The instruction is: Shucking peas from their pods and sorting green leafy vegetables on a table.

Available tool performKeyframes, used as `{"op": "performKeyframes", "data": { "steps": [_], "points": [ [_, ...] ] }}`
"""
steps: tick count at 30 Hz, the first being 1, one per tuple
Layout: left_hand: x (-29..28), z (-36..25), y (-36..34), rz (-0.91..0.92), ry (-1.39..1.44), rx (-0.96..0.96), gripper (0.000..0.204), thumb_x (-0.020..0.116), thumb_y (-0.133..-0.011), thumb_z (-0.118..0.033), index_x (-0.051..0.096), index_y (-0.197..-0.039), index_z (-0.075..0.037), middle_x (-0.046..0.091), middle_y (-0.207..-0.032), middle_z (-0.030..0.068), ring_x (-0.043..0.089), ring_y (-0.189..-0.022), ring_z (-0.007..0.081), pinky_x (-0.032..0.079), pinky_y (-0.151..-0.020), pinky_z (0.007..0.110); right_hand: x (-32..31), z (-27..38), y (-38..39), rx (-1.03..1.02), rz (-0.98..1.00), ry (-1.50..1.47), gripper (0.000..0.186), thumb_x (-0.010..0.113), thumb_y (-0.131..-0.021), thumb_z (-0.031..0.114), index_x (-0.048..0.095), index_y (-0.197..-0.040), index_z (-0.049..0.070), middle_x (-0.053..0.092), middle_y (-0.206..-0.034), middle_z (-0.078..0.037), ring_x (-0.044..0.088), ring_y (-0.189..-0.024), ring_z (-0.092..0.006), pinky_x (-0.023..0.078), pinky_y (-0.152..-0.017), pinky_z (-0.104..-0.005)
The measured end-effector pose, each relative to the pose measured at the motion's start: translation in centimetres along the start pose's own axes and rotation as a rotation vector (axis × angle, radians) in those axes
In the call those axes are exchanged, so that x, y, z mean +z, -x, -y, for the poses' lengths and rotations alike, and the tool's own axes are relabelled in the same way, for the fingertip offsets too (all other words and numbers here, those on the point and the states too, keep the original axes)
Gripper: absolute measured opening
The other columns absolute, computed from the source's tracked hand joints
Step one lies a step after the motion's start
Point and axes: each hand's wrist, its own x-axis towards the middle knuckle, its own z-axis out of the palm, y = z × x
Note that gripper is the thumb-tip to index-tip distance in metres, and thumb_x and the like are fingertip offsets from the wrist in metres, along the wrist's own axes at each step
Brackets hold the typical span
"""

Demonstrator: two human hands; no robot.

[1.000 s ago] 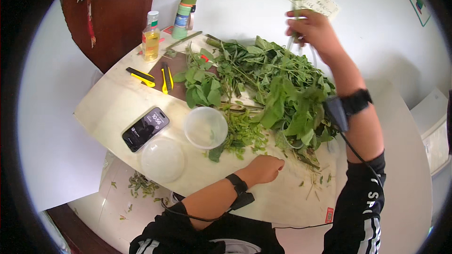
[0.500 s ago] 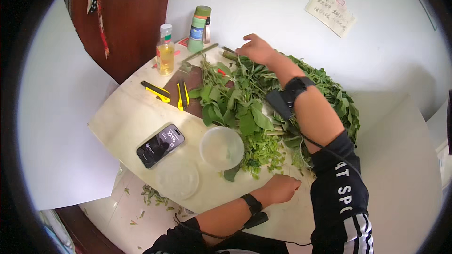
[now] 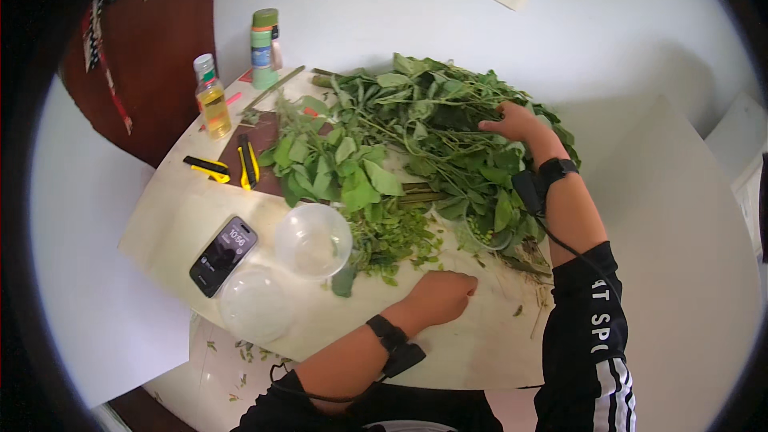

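My right hand [image 3: 518, 123] reaches over the far right of a big heap of leafy green stalks [image 3: 432, 104]. Its thumb and fingers are apart and touch or nearly touch the leaves; no stalk shows in its grasp. Closer to me, my left hand [image 3: 442, 298] rests curled on the pale table [image 3: 472, 336], with nothing visible in it. Picked green leaves and pods [image 3: 392, 236] lie just beyond this hand. Partly under the heap, a bowl of green beans [image 3: 490, 234] shows to their right. A clear plastic tub [image 3: 313, 242] stands left of the picked greens.
A phone [image 3: 224, 256] and a clear lid [image 3: 256, 304] lie at left. Two yellow-and-black utility knives [image 3: 249, 162] lie near a brown board [image 3: 268, 180]. Behind them stand a bottle of yellow liquid [image 3: 214, 108] and a green flask [image 3: 264, 52]. Scraps litter the floor.
My right hand has moved from the stalk ends at the back to the right part of the heap. The far leafy stalks now lie more to the right. My left hand stays curled.
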Motion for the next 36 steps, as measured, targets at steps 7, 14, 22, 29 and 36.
{"op": "performKeyframes", "data": {
  "steps": [7, 14, 22, 29, 36],
  "points": [
    [-0.6, -0.8, -0.3, -0.018, 0.006, 0.017, 0.011, 0.055, -0.083, -0.012, 0.06, -0.091, -0.006, 0.064, -0.082, 0.0142, 0.061, -0.08, 0.0366, 0.048, -0.068, 0.046, 0.9, -3.5, 3.3, -0.216, 0.083, -0.109, 0.079, 0.058, -0.085, 0.065, 0.052, -0.135, 0.003, 0.056, -0.132, -0.02, 0.054, -0.12, -0.036, 0.046, -0.099, -0.0465],
    [-0.8, -0.5, -0.2, 0.014, -0.006, -0.044, 0.012, 0.056, -0.083, -0.013, 0.06, -0.092, -0.006, 0.063, -0.083, 0.0146, 0.061, -0.081, 0.0368, 0.048, -0.069, 0.045, 1.7, 6.5, 5.7, -0.512, -0.119, 0.047, 0.043, 0.069, -0.084, 0.044, 0.069, -0.106, 0.007, 0.068, -0.103, -0.015, 0.062, -0.101, -0.0312, 0.05, -0.086, -0.0442],
    [-0.8, -0.6, -0.4, 0.009, 0.05, -0.06, 0.011, 0.055, -0.084, -0.012, 0.058, -0.092, -0.006, 0.063, -0.086, 0.0145, 0.06, -0.084, 0.0368, 0.047, -0.071, 0.045, 7.9, 12.1, 2.1, -0.395, -0.069, 0.625, 0.014, 0.064, -0.086, 0.02, 0.073, -0.094, 0.012, 0.071, -0.1, -0.008, 0.065, -0.1, -0.0292, 0.045, -0.091, -0.0503],
    [-0.8, -0.4, 0.3, 0.012, 0.026, -0.025, 0.008, 0.054, -0.084, -0.011, 0.057, -0.09, -0.006, 0.062, -0.084, 0.0137, 0.06, -0.082, 0.0362, 0.047, -0.07, 0.046, 0.3, 6.8, 0.0, -0.231, -0.333, 0.373, 0.024, 0.057, -0.086, 0.01, 0.067, -0.108, 0.012, 0.069, -0.106, -0.012, 0.066, -0.102, -0.0302, 0.055, -0.083, -0.0419],
    [-0.5, -0.4, -0.1, 0.037, -0.015, -0.013, 0.009, 0.053, -0.085, -0.012, 0.057, -0.092, -0.007, 0.063, -0.085, 0.0128, 0.06, -0.083, 0.0358, 0.047, -0.071, 0.046, -6.0, -1.3, -1.1, -0.185, -0.532, 0.007, 0.02, 0.058, -0.088, 0.017, 0.063, -0.103, 0.005, 0.067, -0.1, -0.02, 0.062, -0.098, -0.0395, 0.05, -0.082, -0.0489]
  ]
}}
